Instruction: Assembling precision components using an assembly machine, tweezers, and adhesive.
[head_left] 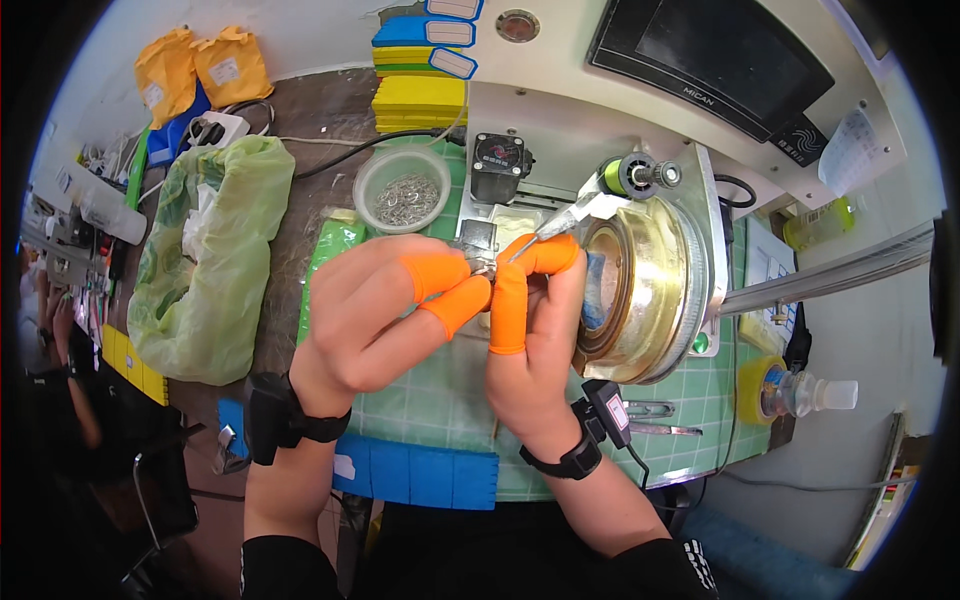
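My left hand (375, 310), with orange finger cots, is closed in a pinch beside a small dark metal block (477, 236). A tiny shiny piece (484, 268) shows at its fingertips, too small to name. My right hand (535, 320), also in orange cots, is closed close by, thumb and forefinger bent together. A thin metal rod (522, 249) lies against those fingers, in line with a tapered tip (568, 216) coming from a green-and-black holder (632, 176). What the right fingers grip is mostly hidden.
Left of the machine (530, 105) stands a clear tub (403, 190) of small metal parts. A brass-coloured drum (640, 290) sits right of my hands. Tweezers (660, 428) lie on the green mat (410, 420). A bag-lined box (210, 260) and a bottle (795, 392) flank the bench.
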